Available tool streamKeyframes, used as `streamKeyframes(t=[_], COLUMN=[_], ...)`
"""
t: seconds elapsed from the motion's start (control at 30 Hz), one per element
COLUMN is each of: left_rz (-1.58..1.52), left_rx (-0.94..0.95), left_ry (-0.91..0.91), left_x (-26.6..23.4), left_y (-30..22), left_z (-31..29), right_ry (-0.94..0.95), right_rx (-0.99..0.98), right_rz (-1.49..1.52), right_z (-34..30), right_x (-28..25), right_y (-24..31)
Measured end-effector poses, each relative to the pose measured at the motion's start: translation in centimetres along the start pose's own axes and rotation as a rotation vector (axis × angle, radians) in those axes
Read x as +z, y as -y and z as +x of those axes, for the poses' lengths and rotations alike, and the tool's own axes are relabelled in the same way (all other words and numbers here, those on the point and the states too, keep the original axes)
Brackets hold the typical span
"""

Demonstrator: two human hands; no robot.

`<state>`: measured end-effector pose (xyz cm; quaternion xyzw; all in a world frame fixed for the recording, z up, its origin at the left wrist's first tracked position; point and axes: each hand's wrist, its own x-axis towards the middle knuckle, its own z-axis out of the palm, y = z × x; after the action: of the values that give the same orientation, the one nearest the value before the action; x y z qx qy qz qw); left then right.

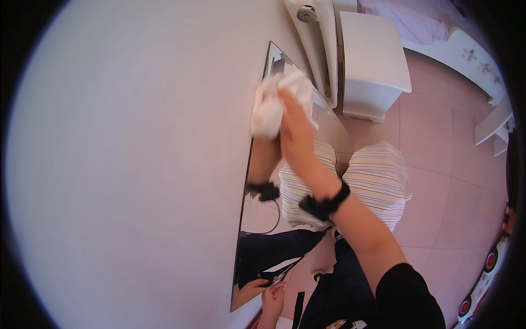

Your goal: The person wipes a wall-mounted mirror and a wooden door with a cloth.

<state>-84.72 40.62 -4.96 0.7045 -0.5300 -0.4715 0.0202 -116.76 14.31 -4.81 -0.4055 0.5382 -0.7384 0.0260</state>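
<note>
A tall frameless mirror (260, 216) stands against the pale wall. My right hand (296, 123) presses a crumpled white cloth (267, 118) to its upper part, fingers closed on the cloth; both are somewhat blurred. A black band (327, 205) circles my right wrist. Low in the view, my left hand (272, 301) is at the mirror's near edge, its fingers bent against it and partly hidden. The glass reflects my right forearm, dark clothing and striped fabric.
Striped fabric (378, 178) covers my leg beside the mirror. A white cabinet (375, 60) and a white upright post-like piece (318, 49) stand beyond. Pinkish floor tiles (433, 153) stretch right, toward a white toy car (482, 279) and a white bed frame (466, 60).
</note>
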Motion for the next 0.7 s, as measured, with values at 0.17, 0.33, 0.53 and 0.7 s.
streamKeyframes(t=[0.17,0.33,0.53,0.7], left_rz=[-0.076,-0.053,-0.075,-0.071], left_rx=[0.090,0.084,0.006,-0.009], left_ry=[0.012,0.006,0.047,0.053], left_x=[0.2,0.3,0.1,0.1], left_y=[3.2,1.4,1.3,-0.6], left_z=[0.7,0.3,0.1,0.2], right_ry=[0.317,0.321,0.014,-0.053], right_rx=[-0.034,-0.112,0.108,0.264], right_rz=[-0.055,0.005,-0.046,0.040], right_z=[-11.0,-9.3,-0.8,-1.2], right_x=[-3.1,-3.3,-1.8,-1.6], right_y=[7.6,5.8,-1.1,-2.9])
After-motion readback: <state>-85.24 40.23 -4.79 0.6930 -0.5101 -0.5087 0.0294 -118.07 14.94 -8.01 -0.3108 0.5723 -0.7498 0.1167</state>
